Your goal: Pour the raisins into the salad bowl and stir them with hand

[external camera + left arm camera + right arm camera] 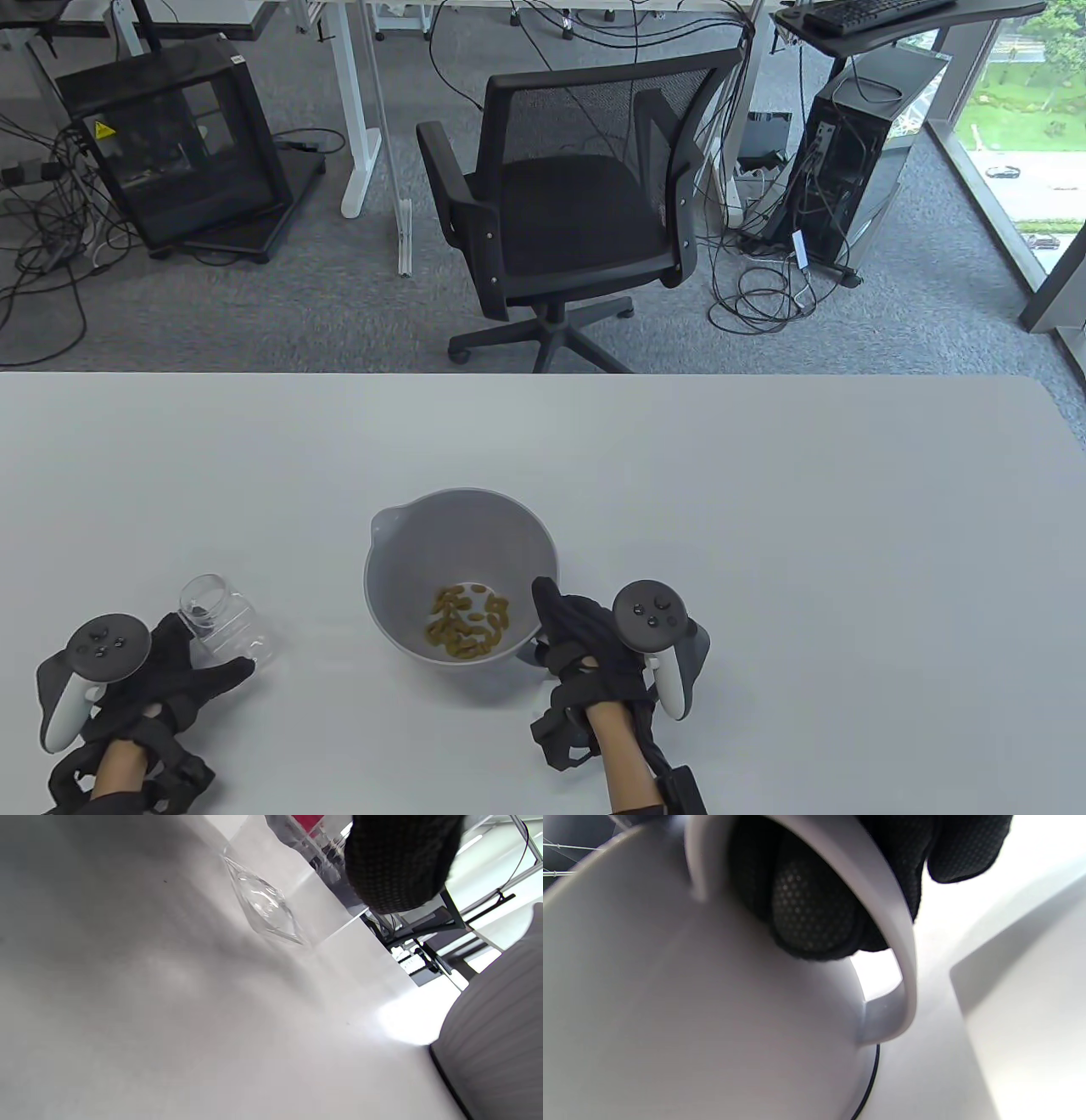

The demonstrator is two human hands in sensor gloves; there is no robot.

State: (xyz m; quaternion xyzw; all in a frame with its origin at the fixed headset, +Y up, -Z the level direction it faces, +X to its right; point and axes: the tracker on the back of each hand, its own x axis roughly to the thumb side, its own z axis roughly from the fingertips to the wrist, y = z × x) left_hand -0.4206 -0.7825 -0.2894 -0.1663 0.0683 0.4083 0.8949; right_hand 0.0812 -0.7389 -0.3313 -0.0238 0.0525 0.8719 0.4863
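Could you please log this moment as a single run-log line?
raisins: in salad bowl | jar: emptied, on table | left hand: beside jar | right hand: grips bowl handle | stirring: not started

The tabletop (764,526) is showing a smooth, matt pale-grey surface, picking up only soft glare in the left wrist view. The salad bowl (407,543) is looking like matt grey plastic, its outer wall finely ribbed in the left wrist view and its handle (899,955) smooth with a dull sheen. The raisins (467,626) are appearing wrinkled and dull, golden-brown. The jar (222,626) is reading as clear, glossy plastic or glass, catching bright highlights. The gloves on the left hand (174,679) and right hand (585,645) are showing black woven cloth, with dotted mesh at the fingertips (814,912). The trackers are looking like smooth, satin dark-grey plastic.
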